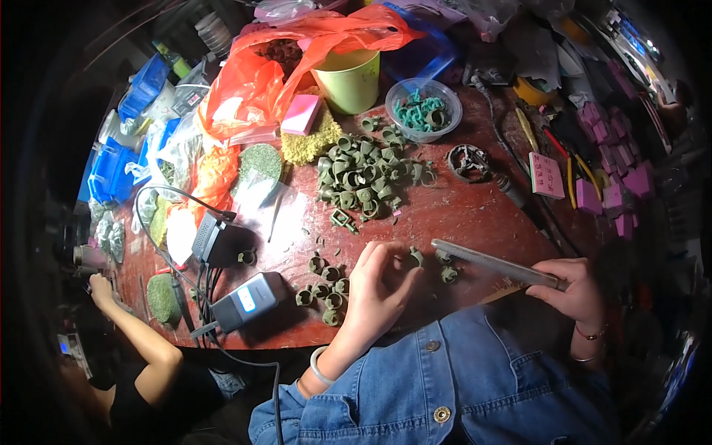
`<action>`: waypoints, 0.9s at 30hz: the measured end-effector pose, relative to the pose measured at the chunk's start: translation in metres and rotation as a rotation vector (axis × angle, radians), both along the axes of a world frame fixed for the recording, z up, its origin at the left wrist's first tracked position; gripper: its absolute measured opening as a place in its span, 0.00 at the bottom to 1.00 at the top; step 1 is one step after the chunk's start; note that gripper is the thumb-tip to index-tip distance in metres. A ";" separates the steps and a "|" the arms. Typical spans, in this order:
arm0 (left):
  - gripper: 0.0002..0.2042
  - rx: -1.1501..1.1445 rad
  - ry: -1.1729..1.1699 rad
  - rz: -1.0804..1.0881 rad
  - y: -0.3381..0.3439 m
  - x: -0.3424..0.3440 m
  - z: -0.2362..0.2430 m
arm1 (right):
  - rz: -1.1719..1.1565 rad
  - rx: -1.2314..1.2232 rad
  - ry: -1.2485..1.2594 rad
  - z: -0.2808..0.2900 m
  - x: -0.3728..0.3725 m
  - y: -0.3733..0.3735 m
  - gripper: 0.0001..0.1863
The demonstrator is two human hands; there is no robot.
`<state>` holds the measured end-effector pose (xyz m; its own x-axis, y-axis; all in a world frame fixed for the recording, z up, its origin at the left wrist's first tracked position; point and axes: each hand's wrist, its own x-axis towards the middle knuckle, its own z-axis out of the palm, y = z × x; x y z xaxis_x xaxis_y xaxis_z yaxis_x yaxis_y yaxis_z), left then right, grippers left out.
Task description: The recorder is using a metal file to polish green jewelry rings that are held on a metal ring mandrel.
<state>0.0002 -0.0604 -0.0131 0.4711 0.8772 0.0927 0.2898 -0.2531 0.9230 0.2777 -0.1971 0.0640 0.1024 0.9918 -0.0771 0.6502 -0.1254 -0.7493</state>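
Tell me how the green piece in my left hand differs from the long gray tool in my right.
The green piece is short and curved; the gray tool is long and straight. The green piece is dull olive, while the gray tool is gray. Your left hand pinches the green piece; your right hand grips the gray tool near one end. Both are hand-held.

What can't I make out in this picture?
In the head view:
Right end of the grey bar: partly covered by the right hand.
Part of the green piece: covered by the left hand.
Bottom of the yellow-green bucket: hidden by its near wall.
Whether the co-worker's hand holds anything: too dark and small.
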 end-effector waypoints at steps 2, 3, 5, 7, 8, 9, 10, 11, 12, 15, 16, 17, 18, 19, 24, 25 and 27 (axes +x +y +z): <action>0.13 -0.007 0.021 -0.045 0.000 0.001 0.008 | -0.049 -0.048 0.025 0.004 0.003 -0.003 0.14; 0.12 -0.013 0.039 -0.093 0.000 0.002 0.012 | -0.047 -0.034 0.015 0.004 0.004 -0.003 0.14; 0.12 0.141 0.074 -0.190 0.002 0.002 0.004 | -0.050 -0.035 0.009 0.008 0.003 -0.001 0.14; 0.14 0.306 0.083 -0.325 0.004 0.004 0.004 | -0.057 -0.037 0.001 0.008 0.001 0.001 0.14; 0.14 0.309 0.083 -0.324 0.006 0.005 0.007 | -0.062 -0.014 0.014 0.005 0.000 0.002 0.14; 0.14 0.183 0.045 -0.293 0.008 0.004 0.009 | -0.067 0.010 0.029 0.002 -0.002 0.002 0.14; 0.15 0.057 0.007 -0.261 0.009 0.004 0.011 | -0.066 0.013 0.029 -0.001 -0.003 0.003 0.14; 0.16 0.110 -0.002 -0.095 0.008 0.005 -0.001 | -0.076 0.009 0.064 -0.004 -0.004 0.003 0.14; 0.19 0.100 -0.054 0.038 0.012 0.007 -0.007 | -0.085 0.003 0.099 -0.006 -0.005 0.004 0.14; 0.17 0.069 0.031 0.239 0.022 0.008 -0.004 | -0.093 0.020 0.108 -0.010 -0.009 0.007 0.14; 0.17 0.070 0.031 0.239 0.024 0.008 -0.005 | -0.092 0.021 0.107 -0.011 -0.010 0.007 0.14; 0.17 0.187 0.133 0.219 0.026 0.007 -0.006 | -0.088 0.012 0.104 -0.012 -0.010 0.007 0.15; 0.16 0.304 0.235 0.198 0.027 0.007 -0.008 | -0.083 0.003 0.100 -0.012 -0.010 0.008 0.15; 0.14 0.280 0.295 0.202 0.026 0.007 -0.008 | -0.082 0.004 0.100 -0.013 -0.010 0.009 0.15; 0.10 0.281 0.433 0.139 0.019 0.007 0.003 | -0.071 0.038 0.100 -0.013 -0.014 0.013 0.15; 0.09 0.286 0.442 0.136 0.019 0.007 0.003 | -0.072 0.037 0.100 -0.013 -0.014 0.013 0.15; 0.09 0.193 0.309 0.155 0.018 0.006 0.005 | -0.025 0.071 0.081 -0.014 -0.014 0.014 0.14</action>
<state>0.0062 -0.0426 -0.0083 0.3663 0.9203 0.1374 0.5946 -0.3452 0.7262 0.2640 -0.1829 0.0502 0.1235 0.9922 -0.0155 0.5847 -0.0854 -0.8068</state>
